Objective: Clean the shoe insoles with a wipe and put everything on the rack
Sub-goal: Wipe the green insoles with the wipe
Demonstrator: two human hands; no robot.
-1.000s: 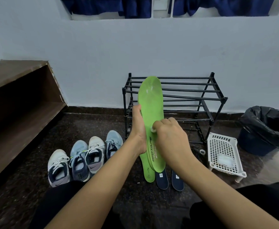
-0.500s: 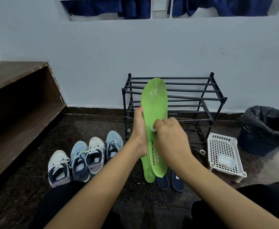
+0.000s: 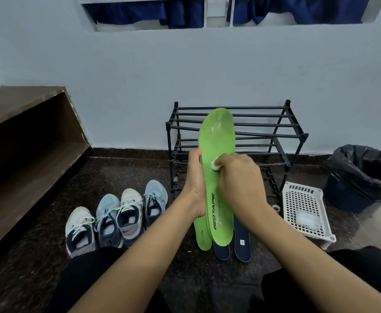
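The light is soft, cool and even, giving the wall (image 3: pixel 139 75) a bluish cast. Shadows are faint; only the inside of the wooden shelf (image 3: pixel 33 154) falls dark. A pale sheen lies on the floor (image 3: pixel 370 224) at right. Wide-angle bending curves the edges. The centre is sharp: print on the green insole (image 3: pixel 216 141) reads clearly.

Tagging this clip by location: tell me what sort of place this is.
Probably a home entryway or room corner kept for shoes: a black metal shoe rack stands against the wall, four sneakers sit in a row on the dark floor, and a lined bin stands nearby.
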